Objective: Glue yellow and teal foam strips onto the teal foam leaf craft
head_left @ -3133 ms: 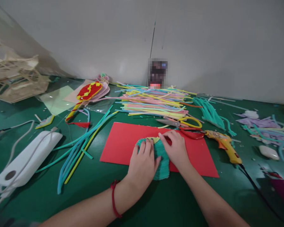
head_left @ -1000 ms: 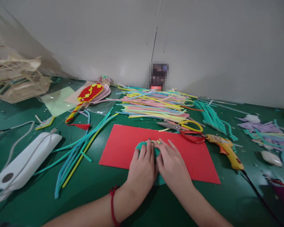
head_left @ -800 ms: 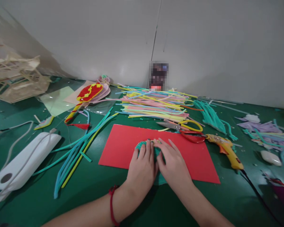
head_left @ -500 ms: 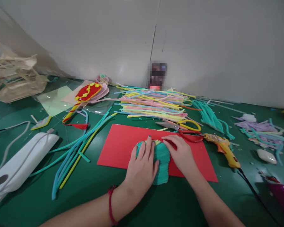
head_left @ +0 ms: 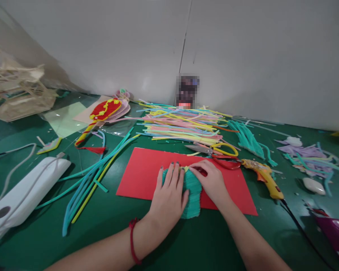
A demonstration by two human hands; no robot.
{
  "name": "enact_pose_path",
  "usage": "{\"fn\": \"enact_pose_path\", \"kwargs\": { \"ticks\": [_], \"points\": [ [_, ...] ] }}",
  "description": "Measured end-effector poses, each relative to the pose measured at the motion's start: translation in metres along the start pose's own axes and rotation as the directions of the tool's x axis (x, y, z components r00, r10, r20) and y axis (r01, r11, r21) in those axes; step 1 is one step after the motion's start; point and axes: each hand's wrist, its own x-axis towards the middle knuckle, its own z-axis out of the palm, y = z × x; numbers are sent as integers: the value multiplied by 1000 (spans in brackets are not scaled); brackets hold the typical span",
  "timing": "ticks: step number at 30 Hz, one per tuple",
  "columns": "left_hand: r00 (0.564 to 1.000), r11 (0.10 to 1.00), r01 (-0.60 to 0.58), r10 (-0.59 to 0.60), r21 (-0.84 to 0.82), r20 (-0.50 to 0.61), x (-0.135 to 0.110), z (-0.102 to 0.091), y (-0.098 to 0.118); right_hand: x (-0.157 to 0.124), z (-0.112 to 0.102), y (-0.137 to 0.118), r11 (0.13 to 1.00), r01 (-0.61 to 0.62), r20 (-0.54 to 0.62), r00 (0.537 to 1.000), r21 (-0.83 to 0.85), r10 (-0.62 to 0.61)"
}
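A teal ribbed piece (head_left: pixel 192 199) made of fuzzy strips lies over the red card (head_left: pixel 135 173), its lower end reaching past the card's near edge. My left hand (head_left: pixel 169 190) rests flat on its left half, fingers stretched out and covering much of it. At the top edge of the piece, my right hand (head_left: pixel 210 180) pinches a short yellow strip (head_left: pixel 187 169) between thumb and index finger. How far that strip runs under my left fingertips is hidden. Scissors (head_left: pixel 214 149) with yellow and red handles lie just beyond my right hand.
A yellow glue gun (head_left: pixel 267 177) with a black cable lies right. Behind the card are many coloured fuzzy stems (head_left: pixel 183 124) and a phone (head_left: pixel 188 90) against the wall. Left are loose stems (head_left: pixel 93 184), a white power strip (head_left: pixel 31 192) and a red fan-shaped craft (head_left: pixel 105 110).
My right hand has shifted a little left along the top edge, closer to my left fingertips. My left hand stays flat on the teal piece.
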Motion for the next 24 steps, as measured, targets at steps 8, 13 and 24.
{"fn": "enact_pose_path", "kwargs": {
  "ticks": [8, 13, 24],
  "points": [
    [1000, 1000, -15, 16, -21, 10, -1, 2, -1, -4, 0, -4, 982, 90, 38, 996, -166, -84],
    [999, 1000, -14, 15, -28, 28, 0, 0, -2, -10, -4, -9, 942, 184, 78, 983, -281, -169],
    [999, 994, -23, 26, -109, 32, -1, 3, -4, -16, -1, -18, 888, 183, 68, 983, -422, -171]
  ]
}}
